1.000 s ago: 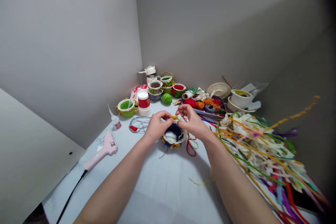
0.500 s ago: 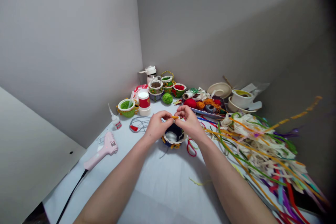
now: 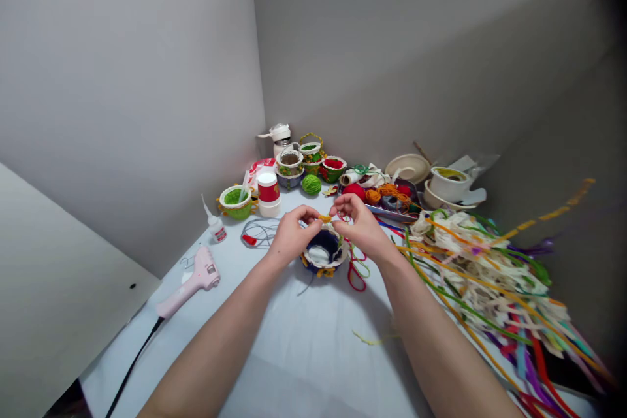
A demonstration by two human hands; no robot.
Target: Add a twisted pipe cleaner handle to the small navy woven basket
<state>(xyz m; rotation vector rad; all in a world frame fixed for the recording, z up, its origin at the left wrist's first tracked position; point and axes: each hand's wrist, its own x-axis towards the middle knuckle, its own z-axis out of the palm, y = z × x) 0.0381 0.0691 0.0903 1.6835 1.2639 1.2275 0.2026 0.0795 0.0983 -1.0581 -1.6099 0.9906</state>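
Note:
My left hand [image 3: 295,232] pinches a small yellow-orange yarn piece [image 3: 324,218] between thumb and fingertips. Just to its right is my right hand [image 3: 361,228], its fingers bent and thumb and index finger apart, close beside the piece. Below both hands a dark blue yarn basket [image 3: 313,260] stands on the table, with a white braided rim and yellow-orange trim on its outside. Loops of red and green cord [image 3: 356,281] lie next to the basket, partly behind my right wrist.
To the left lie a pink glue gun [image 3: 193,281] and a small glue bottle [image 3: 215,228]. Finished-looking small baskets [image 3: 290,166] and a green yarn ball [image 3: 311,185] stand at the back. A tray of yarn [image 3: 392,212] and a heap of coloured strips [image 3: 480,274] fill the right.
My right hand has drawn slightly right, off the yellow-orange piece. My left hand keeps hold of it, and more of the basket's opening shows between the hands.

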